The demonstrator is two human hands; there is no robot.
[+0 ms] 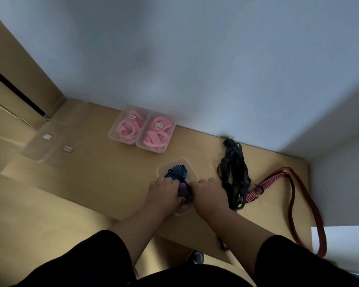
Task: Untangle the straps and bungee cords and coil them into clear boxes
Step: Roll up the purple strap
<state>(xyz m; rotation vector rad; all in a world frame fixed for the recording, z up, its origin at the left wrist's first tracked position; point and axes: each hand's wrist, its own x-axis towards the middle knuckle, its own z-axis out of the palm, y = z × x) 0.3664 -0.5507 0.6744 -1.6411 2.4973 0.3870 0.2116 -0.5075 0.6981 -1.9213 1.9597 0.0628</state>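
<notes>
I'm packing: left hand [164, 192] and right hand [210, 193] both grasp the purple strap bundle [184, 191], pressing it beside the blue striped bungee coil [176, 172] in the clear plastic box [161, 169]; next, tangled black cords [234, 172] need untangling.

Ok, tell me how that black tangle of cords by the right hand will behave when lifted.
The black cord bundle lies in loose limp loops, so it will likely sag and dangle. Its strands look interlocked, so it probably rises as one clump. It lies against the red strap, and might drag it.
</notes>
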